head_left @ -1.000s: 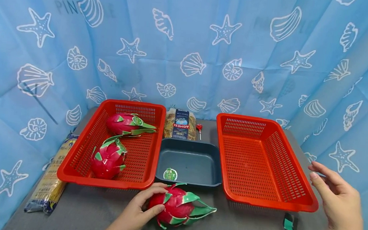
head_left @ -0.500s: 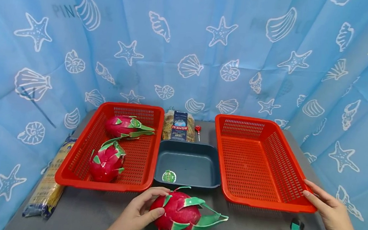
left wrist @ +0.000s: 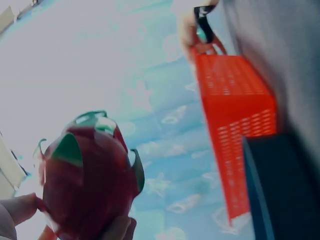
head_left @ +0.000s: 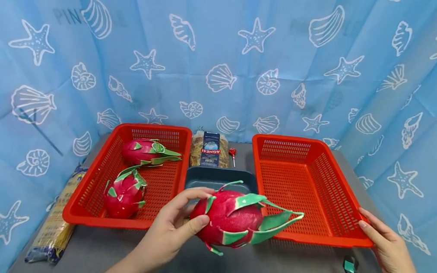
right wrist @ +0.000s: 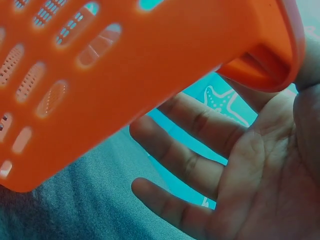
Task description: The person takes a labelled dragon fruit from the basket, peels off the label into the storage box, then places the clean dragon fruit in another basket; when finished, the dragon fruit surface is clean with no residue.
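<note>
My left hand grips a pink dragon fruit with green leaf tips, holding it up in front of the dark blue tray. In the left wrist view, fingers and thumb lie round the base of the dragon fruit. At the right, my right hand holds the near right corner of a red perforated basket by its rim. Seen from the right wrist, the lower fingers spread loosely below the basket's wall.
Two more dragon fruits lie in the left red basket. A pasta bag and a red lollipop are behind the tray. A long spaghetti pack lies at far left. A blue seashell curtain closes off the back.
My left hand has raised the dragon fruit off the table, up and to the right, covering part of the tray. My right hand has come down onto the right basket's rim.
</note>
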`<state>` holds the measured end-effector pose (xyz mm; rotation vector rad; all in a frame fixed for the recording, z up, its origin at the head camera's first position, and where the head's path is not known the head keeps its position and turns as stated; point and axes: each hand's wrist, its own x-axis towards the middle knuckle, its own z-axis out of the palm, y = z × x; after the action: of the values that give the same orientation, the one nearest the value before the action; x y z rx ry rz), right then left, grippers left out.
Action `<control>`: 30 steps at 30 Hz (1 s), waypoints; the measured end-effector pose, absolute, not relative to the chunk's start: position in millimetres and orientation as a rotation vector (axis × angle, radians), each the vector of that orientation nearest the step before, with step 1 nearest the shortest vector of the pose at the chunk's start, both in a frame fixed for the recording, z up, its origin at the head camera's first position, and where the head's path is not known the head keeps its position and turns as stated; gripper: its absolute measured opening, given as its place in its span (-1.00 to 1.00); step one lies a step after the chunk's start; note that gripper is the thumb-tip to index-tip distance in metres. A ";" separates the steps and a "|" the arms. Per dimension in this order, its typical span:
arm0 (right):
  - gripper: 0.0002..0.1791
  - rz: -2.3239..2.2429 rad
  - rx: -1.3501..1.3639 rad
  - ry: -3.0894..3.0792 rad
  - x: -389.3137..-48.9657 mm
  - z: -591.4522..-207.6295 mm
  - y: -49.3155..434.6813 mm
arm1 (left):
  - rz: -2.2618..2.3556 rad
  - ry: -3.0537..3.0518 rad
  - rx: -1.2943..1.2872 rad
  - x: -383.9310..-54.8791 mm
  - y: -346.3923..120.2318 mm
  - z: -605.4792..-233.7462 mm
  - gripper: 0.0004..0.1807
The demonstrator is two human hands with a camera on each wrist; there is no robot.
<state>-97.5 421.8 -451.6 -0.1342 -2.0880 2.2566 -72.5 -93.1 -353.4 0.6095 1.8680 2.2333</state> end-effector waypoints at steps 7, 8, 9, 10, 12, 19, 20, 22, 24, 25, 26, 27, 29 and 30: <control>-0.54 2.239 -0.129 -2.096 -96.5 -451.6 424.3 | 2.266 1.904 0.759 -97.3 -55.0 -337.1 -0.57; -0.54 2.241 -0.119 -2.092 -96.4 -451.9 424.0 | 2.263 1.911 0.764 -101.0 -49.5 -336.0 -0.56; -0.53 2.246 -0.103 -2.084 -96.4 -452.4 423.7 | 2.257 1.920 0.767 -104.7 -44.0 -335.5 -0.56; -0.53 2.254 -0.084 -2.070 -96.6 -452.9 423.3 | 2.250 1.937 0.774 -108.3 -38.8 -335.3 -0.56; -0.52 2.274 -0.040 -2.040 -97.5 -453.9 422.5 | 2.233 1.977 0.784 -115.4 -29.0 -335.7 -0.56; -0.51 2.298 -0.025 -1.990 -100.7 -455.9 420.8 | 2.133 2.074 0.775 -144.1 11.4 -341.5 -0.61; -0.51 2.293 -0.027 -1.992 -100.8 -456.1 420.6 | 2.109 2.090 0.768 -148.4 18.5 -343.4 -0.62; -0.51 2.284 -0.036 -1.996 -100.9 -456.4 420.0 | 2.051 2.129 0.748 -155.7 33.0 -347.4 -0.63; -0.51 2.271 -0.046 -1.999 -100.6 -456.8 419.4 | 1.976 2.190 0.747 -161.7 48.1 -352.5 -0.63; -0.52 2.261 -0.051 -1.999 -100.5 -457.0 419.2 | 1.923 2.235 0.747 -164.0 55.6 -355.2 -0.63; -0.52 2.250 -0.056 -2.001 -100.3 -457.1 419.0 | 1.870 2.281 0.752 -166.0 63.0 -357.4 -0.63; -0.52 2.246 -0.063 -1.999 -99.9 -457.2 418.8 | 1.820 2.319 0.754 -167.7 70.1 -359.9 -0.63; -0.53 2.245 -0.069 -1.995 -100.3 -457.0 418.2 | 1.730 2.395 0.755 -170.7 82.3 -365.5 -0.63; -0.53 2.248 -0.068 -1.992 -100.5 -457.0 417.9 | 1.682 2.430 0.745 -171.5 87.6 -367.6 -0.63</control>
<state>-100.5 417.9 -457.0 -0.0684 -1.9916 2.2483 -171.5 87.6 -367.6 0.7445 2.4298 1.6818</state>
